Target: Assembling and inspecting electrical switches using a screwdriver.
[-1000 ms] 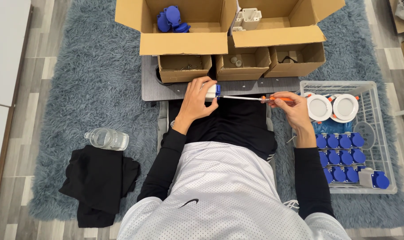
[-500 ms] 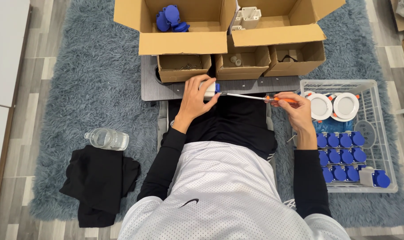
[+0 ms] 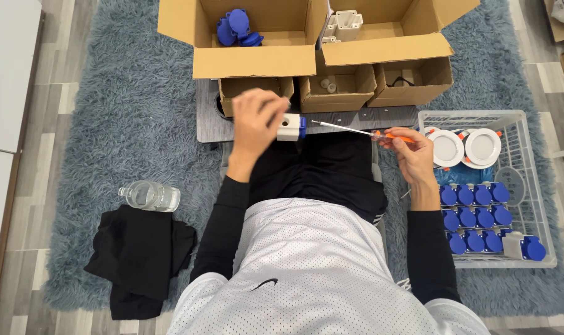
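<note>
White socket block (image 3: 289, 128) with a blue end cap sits in the left hand (image 3: 255, 119), held over the lap just in front of the grey table (image 3: 356, 118). Left fingers (image 3: 271, 107) are wrapped on its top and near side; hand is motion-blurred, so the grip detail is soft. Right hand (image 3: 408, 149) has its fingers pinched on the orange handle of a screwdriver (image 3: 362, 131), shaft running left, tip just short of the blue end, not clearly seated.

To do it well, my read:
- hold the block dead steady, blue face square to the shaft
- seat the tip fully before turning, else it slips
- keep the shaft in line with the screw, not angled
- left fingertips clear of the tip's path

Around: small cardboard boxes (image 3: 336, 87) on the table, bigger boxes behind, wire basket (image 3: 533, 186) of finished blue-capped units to the right, water bottle (image 3: 150, 196) on the rug to the left.
</note>
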